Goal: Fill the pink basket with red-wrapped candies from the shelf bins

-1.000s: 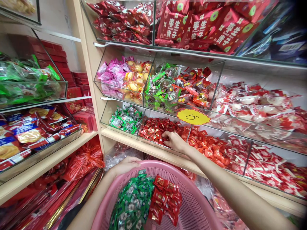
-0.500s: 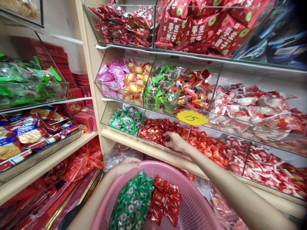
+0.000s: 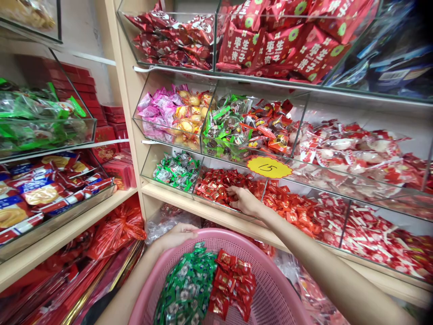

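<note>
A pink plastic basket point(image 3: 270, 266) holds green-wrapped candies point(image 3: 187, 284) on its left side and red-wrapped candies point(image 3: 233, 284) beside them. My left hand point(image 3: 179, 235) grips the basket's far left rim. Over the front edge of a clear bin on the lowest shelf reaches my right hand point(image 3: 241, 199), its curled fingers among small dark red candies point(image 3: 214, 183). The fingertips are partly hidden there, so whether they pinch a candy is unclear.
Next to that bin are silver-green candies point(image 3: 177, 169) and orange-red candies point(image 3: 294, 207). A yellow "15" tag point(image 3: 269, 167) hangs just above my right hand. The wooden shelf edge point(image 3: 172, 203) runs behind the basket. Red bags lie low at the left.
My right hand has shifted very slightly left in the view, its fingers still in the red candies. The shelves shift slightly too; my left hand and the basket stay nearly the same.
</note>
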A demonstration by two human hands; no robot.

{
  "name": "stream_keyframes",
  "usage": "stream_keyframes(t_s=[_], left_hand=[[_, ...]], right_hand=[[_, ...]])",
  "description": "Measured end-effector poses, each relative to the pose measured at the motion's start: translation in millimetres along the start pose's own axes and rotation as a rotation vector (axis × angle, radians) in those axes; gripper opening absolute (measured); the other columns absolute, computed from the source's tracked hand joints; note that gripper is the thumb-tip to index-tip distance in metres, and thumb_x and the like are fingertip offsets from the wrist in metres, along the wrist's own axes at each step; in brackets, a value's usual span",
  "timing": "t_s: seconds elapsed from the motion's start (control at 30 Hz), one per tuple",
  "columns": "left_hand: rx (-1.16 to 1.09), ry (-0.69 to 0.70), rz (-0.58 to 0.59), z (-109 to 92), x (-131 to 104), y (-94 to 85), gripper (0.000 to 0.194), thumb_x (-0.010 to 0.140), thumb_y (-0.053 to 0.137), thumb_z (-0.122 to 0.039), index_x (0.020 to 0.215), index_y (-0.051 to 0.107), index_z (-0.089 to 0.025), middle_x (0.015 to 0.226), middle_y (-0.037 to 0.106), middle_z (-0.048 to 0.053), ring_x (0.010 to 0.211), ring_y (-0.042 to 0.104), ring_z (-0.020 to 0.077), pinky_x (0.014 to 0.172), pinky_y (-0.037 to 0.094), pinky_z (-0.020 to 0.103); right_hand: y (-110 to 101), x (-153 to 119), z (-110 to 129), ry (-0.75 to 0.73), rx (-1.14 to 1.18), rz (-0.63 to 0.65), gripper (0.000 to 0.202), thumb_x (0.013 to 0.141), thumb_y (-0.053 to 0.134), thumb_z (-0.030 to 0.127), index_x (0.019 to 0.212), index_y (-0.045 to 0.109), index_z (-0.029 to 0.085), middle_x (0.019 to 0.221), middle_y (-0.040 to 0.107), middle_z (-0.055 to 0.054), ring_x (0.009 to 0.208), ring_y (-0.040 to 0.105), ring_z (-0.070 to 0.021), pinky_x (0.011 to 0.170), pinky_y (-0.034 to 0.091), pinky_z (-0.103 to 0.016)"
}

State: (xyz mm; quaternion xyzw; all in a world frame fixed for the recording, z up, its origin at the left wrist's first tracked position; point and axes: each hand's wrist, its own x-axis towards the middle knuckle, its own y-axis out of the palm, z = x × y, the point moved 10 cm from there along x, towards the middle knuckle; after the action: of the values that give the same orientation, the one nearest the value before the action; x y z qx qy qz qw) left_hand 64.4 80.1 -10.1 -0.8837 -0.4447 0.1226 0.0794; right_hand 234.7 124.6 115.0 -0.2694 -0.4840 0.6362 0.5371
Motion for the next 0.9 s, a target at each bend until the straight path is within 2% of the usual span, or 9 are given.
stream_keyframes(t_s=[0.1, 0.23, 0.43, 0.53, 0.7, 0.9], left_hand=[[0.02, 0.009, -0.011, 0, 0, -1.7, 0.045, 0.065, 0.059, -0.039, 0.098, 0.063, -0.01, 0.098, 0.064, 0.009, 0.089, 0.055, 0.0222, 0.079, 0.04, 0.028], [0.023, 0.012, -0.02, 2, 1, -3.0, 0.044, 0.065, 0.059, -0.039, 0.099, 0.062, -0.011, 0.097, 0.064, 0.008, 0.088, 0.055, 0.0218, 0.077, 0.04, 0.029], [0.031, 0.014, -0.018, 2, 1, -3.2, 0.043, 0.065, 0.059, -0.038, 0.098, 0.063, -0.011, 0.097, 0.064, 0.008, 0.088, 0.055, 0.0209, 0.077, 0.04, 0.027], [0.012, 0.022, 0.012, 1, 0, -0.5, 0.044, 0.066, 0.057, -0.038, 0.1, 0.062, -0.012, 0.096, 0.064, 0.007, 0.085, 0.056, 0.0204, 0.074, 0.041, 0.026], [-0.002, 0.027, 0.032, 2, 0, 1.9, 0.042, 0.067, 0.057, -0.039, 0.099, 0.062, -0.012, 0.095, 0.064, 0.006, 0.084, 0.056, 0.0195, 0.071, 0.041, 0.025], [-0.063, 0.005, 0.021, 8, 3, 2.3, 0.042, 0.065, 0.058, -0.038, 0.098, 0.062, -0.012, 0.091, 0.065, 0.006, 0.079, 0.057, 0.018, 0.068, 0.041, 0.024]], right_hand=[[2, 0, -5, 0.032, -0.043, 0.012, 0.053, 0.059, 0.062, 0.014, 0.11, 0.049, 0.013, 0.089, 0.062, -0.007, 0.072, 0.056, -0.0145, 0.064, 0.04, -0.023], [1, 0, -9, 0.088, -0.101, 0.03, 0.044, 0.06, 0.062, 0.019, 0.103, 0.053, 0.013, 0.082, 0.062, -0.006, 0.068, 0.055, -0.0138, 0.059, 0.037, -0.021], [0, 4, -16, 0.189, -0.173, 0.032, 0.044, 0.059, 0.064, 0.022, 0.101, 0.055, 0.015, 0.075, 0.061, -0.004, 0.07, 0.055, -0.0149, 0.058, 0.036, -0.022], [2, 6, -20, 0.208, -0.149, 0.019, 0.05, 0.059, 0.064, 0.019, 0.107, 0.052, 0.016, 0.076, 0.061, -0.004, 0.07, 0.055, -0.0145, 0.059, 0.036, -0.022], [5, 7, -23, 0.229, -0.208, 0.012, 0.047, 0.06, 0.062, 0.019, 0.106, 0.053, 0.017, 0.075, 0.061, -0.005, 0.07, 0.055, -0.0158, 0.06, 0.037, -0.023], [-15, 5, -21, 0.251, -0.062, -0.066, 0.053, 0.06, 0.065, 0.026, 0.11, 0.05, 0.015, 0.083, 0.06, -0.006, 0.073, 0.055, -0.0151, 0.062, 0.039, -0.023]])
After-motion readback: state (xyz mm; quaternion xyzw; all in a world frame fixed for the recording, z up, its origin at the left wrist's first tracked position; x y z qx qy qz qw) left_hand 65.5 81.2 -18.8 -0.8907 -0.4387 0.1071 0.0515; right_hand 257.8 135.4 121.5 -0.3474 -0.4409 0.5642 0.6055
